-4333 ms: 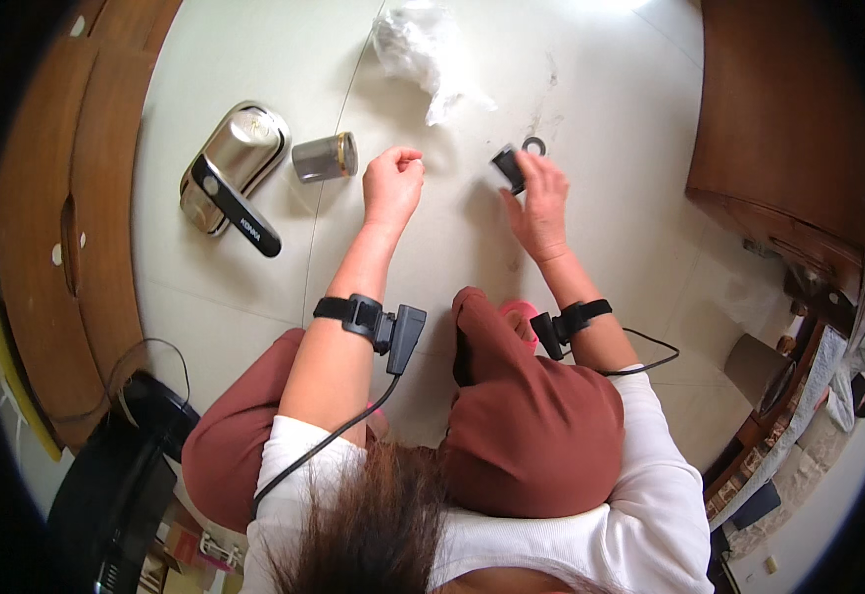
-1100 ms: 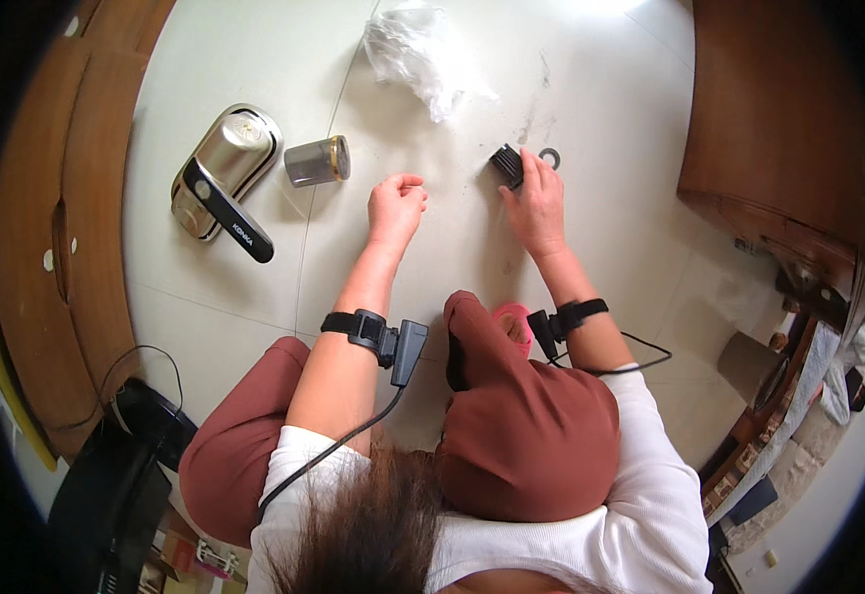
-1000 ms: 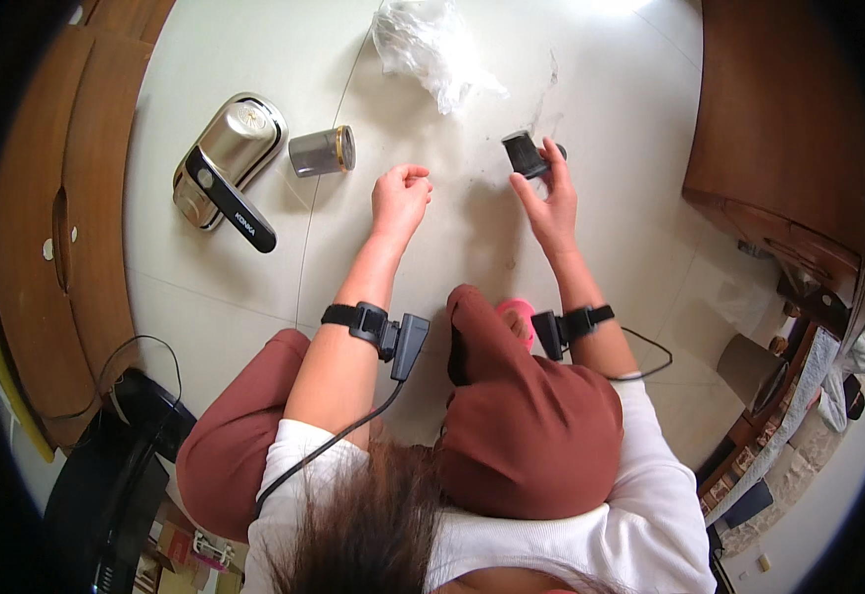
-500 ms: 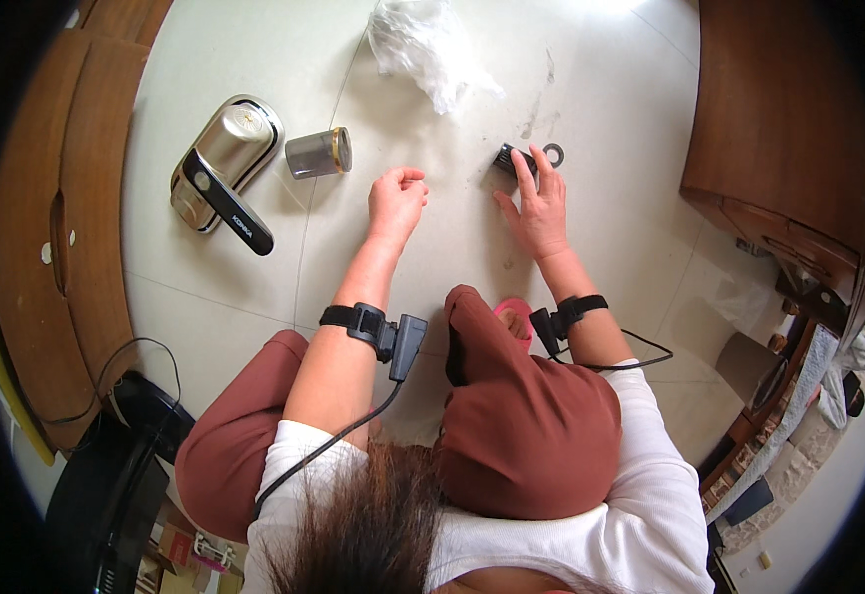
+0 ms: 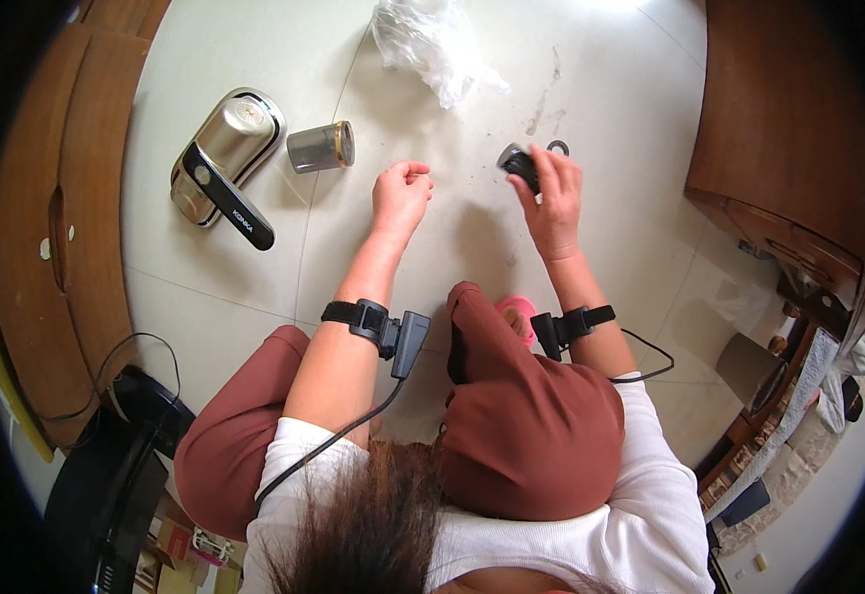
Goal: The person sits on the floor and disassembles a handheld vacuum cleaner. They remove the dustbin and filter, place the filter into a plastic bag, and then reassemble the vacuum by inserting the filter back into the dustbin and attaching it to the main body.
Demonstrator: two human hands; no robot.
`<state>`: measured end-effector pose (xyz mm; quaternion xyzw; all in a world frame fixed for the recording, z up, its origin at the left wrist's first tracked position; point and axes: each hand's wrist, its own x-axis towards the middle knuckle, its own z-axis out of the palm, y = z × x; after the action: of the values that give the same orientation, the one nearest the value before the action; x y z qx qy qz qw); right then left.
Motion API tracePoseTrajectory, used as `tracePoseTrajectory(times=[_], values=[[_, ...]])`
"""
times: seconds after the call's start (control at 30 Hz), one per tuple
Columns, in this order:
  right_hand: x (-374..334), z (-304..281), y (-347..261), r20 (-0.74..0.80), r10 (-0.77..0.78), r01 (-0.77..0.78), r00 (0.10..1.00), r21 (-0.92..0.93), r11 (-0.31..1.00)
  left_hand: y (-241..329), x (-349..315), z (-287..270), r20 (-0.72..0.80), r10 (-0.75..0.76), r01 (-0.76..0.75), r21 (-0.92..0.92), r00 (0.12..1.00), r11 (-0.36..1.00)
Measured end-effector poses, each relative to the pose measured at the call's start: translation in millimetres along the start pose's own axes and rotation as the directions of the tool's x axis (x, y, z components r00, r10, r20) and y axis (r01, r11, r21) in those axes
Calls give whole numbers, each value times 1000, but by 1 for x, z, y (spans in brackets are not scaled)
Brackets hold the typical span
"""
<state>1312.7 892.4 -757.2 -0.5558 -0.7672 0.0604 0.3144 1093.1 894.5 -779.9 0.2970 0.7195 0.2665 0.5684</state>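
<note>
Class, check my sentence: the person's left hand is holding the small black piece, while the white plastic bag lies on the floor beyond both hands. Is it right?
One thing is wrong: the right hand, not the left hand, is holding the small black piece, as the head view shows. The white plastic bag does lie on the floor beyond both hands.

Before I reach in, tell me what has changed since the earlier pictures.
The right hand, fingers spread over the small black piece just before, now pinches it between thumb and fingers. Since the first picture, the black ring has shifted right. The left hand stays loosely curled; the see-through canister, silver appliance and plastic bag lie as before.
</note>
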Motion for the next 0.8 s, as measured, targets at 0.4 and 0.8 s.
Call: tracePoseTrajectory(times=[0.4,0.8], values=[[-4,10,14,140,89,-70,986,-131,989,0,-4,1,27,-3,3,-1,1000,1000],[2,13,3,204,228,-246,952,65,967,19,-14,11,136,-7,27,-148,991,989]])
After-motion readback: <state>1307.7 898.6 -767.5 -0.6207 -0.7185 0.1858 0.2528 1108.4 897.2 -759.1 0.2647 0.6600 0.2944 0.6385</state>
